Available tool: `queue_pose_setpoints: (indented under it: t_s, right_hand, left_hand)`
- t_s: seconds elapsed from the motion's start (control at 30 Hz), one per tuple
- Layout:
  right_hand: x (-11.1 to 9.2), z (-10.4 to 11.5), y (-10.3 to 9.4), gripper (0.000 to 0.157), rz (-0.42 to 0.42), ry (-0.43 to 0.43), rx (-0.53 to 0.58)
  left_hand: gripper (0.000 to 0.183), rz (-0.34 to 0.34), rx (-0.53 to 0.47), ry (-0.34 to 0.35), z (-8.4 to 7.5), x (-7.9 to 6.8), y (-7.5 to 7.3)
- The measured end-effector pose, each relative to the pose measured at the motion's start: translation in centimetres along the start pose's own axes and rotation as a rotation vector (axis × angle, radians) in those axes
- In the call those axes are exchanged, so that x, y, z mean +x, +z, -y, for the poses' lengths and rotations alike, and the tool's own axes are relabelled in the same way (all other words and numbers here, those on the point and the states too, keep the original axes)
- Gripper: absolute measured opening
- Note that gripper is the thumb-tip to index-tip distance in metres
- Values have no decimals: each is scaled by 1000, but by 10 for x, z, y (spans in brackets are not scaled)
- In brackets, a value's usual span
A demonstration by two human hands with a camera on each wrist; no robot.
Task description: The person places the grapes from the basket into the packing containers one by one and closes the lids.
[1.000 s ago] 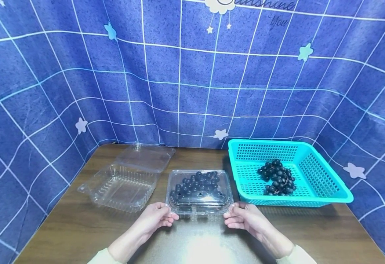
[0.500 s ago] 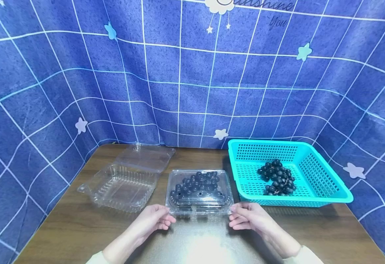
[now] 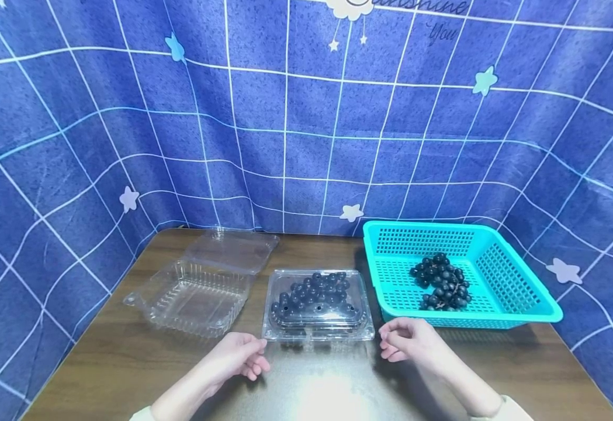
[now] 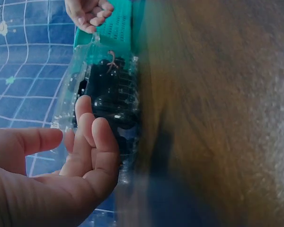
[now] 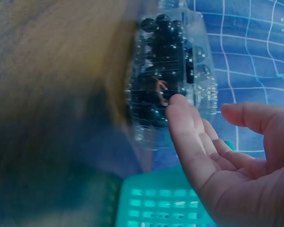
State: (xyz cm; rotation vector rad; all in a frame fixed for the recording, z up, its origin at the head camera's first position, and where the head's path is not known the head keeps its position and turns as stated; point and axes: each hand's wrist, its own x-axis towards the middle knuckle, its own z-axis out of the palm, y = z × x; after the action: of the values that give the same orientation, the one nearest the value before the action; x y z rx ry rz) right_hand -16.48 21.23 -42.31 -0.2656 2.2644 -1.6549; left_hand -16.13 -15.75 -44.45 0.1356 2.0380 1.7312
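A clear plastic clamshell box [image 3: 361,286] with its lid down stands in the middle of the table, holding dark grapes [image 3: 314,294]. Just off its front left corner is my left hand [image 3: 238,355], fingers loosely bent, with nothing in them. My right hand [image 3: 411,342] hovers a little away from the front right corner, also holding nothing. Both wrist views show a gap between thumb and fingers, with the grape box [image 4: 106,109] beyond the left hand [image 4: 80,175] and the same box [image 5: 165,71] beyond the right hand [image 5: 217,156].
A second clear clamshell [image 3: 196,298] lies open at the left, its lid [image 3: 232,251] folded back. At the right, a turquoise basket [image 3: 516,286] holds a bunch of dark grapes [image 3: 443,283]. A blue patterned curtain [image 3: 306,146] hangs behind the wooden table [image 3: 143,362].
Both hands have let go of the box's front corners and moved apart, the left one to the left and the right one to the right. The box has stayed in place.
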Motion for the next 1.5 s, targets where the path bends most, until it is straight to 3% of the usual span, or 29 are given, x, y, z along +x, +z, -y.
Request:
queue_pose_setpoints:
  t_s: [0.37, 0.53, 0.7, 0.83, 1.1, 1.3, 1.5]
  right_hand:
    - [-15, 27, -5, 19, -97, -88, -238]
    - [-20, 37, -6, 13, -227, -154, -384]
    - [-22, 41, -9, 13, -376, -253, -555]
    - [-20, 39, -15, 17, -441, -323, -597]
    - [-15, 28, -18, 24, -569, -440, -714]
    - [-11, 17, -18, 29, -664, -585, -780]
    - [-7, 4, -20, 28, -685, -718, -856]
  left_hand:
    - [24, -56, 174, 144, -25, -10, 12]
    - [15, -122, 288, 226, -36, -7, 18]
    - [5, -234, 504, 318, -43, -3, 27]
    - [9, -297, 606, 405, -49, -1, 38]
    - [15, -305, 799, 561, -54, 7, 57]
    - [22, -339, 958, 721, -49, 18, 64]
    - [27, -354, 1120, 765, -46, 28, 70]
